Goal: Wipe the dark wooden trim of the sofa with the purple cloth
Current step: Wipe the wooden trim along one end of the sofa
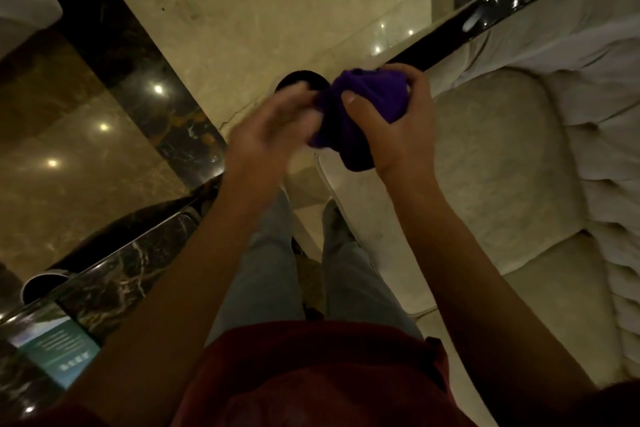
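Red shirt fabric (311, 374) fills the bottom of the view, with pale grey trousers (263, 274) below it running down to the cream marble floor (249, 3). Far left, a dark veined marble bench (114, 284) with a chrome edge carries a small printed card (59, 354), and a dark marble band (114, 42) crosses the floor diagonally beyond it. Moving right, the left hand (273, 128) is blurred; its fingers are spread loosely and reach to the left edge of the purple cloth (363, 114), though whether they actually pinch it cannot be told. A dark round shape (301, 81) sits on the floor just behind that hand. The cloth is bunched in mid-air between both hands, above the front corner of the sofa seat. The right hand (405, 125) is closed around the cloth, thumb pressed on its front and fingers wrapped over the top. Right of that lies the cream tufted sofa (512, 163), and its glossy dark wooden trim (502, 3) runs diagonally up toward the top right, starting just behind the right hand's fingers; the cloth seems close to the trim's lower end, contact unclear.
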Tool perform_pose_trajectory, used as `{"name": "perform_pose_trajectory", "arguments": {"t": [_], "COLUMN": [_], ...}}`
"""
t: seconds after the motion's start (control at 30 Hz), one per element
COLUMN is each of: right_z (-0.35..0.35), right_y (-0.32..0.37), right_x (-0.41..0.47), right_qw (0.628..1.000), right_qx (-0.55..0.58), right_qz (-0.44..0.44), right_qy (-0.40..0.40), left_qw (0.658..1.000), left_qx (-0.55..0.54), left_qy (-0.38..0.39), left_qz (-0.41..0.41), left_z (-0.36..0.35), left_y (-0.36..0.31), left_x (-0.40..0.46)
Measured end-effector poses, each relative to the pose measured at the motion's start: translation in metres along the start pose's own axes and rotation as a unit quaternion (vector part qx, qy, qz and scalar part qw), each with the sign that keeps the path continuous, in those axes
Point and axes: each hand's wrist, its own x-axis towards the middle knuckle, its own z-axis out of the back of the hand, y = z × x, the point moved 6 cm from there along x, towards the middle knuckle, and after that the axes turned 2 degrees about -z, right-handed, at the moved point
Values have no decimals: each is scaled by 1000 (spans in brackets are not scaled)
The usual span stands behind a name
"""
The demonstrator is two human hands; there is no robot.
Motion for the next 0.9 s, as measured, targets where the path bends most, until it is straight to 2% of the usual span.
{"name": "perform_pose_trajectory", "arguments": {"t": [0.07, 0.1, 0.17, 0.23, 0.3, 0.4, 0.53, 0.67, 0.77, 0.9], "right_z": [-8, -15, -33, -54, -74, -100, -117, -114, -91, -43], "right_y": [10, 15, 21, 20, 14, -2, -11, -11, -11, -19], "right_x": [7, 11, 17, 19, 20, 20, 25, 30, 35, 42], "right_qw": [996, 990, 972, 945, 903, 847, 818, 791, 752, 701], "right_qx": [-56, -89, -148, -211, -302, -417, -449, -479, -520, -571], "right_qz": [62, 95, 156, 220, 280, 318, 353, 370, 392, 422], "right_qy": [36, 58, 98, 123, 124, 91, 66, 91, 107, 63], "left_qw": [984, 969, 945, 937, 939, 946, 945, 951, 949, 942], "left_qx": [-67, -81, -101, -106, -114, -102, -135, -134, -138, -161], "left_qy": [-150, -194, -194, -153, -101, -59, -68, -57, -76, -94], "left_qz": [69, 128, 245, 297, 307, 302, 290, 274, 272, 279], "left_z": [42, 55, 61, 47, 24, 10, 15, 15, 15, 8], "left_y": [31, 49, 84, 105, 111, 116, 129, 133, 134, 140], "left_x": [4, 7, 20, 38, 55, 68, 70, 65, 65, 61]}}
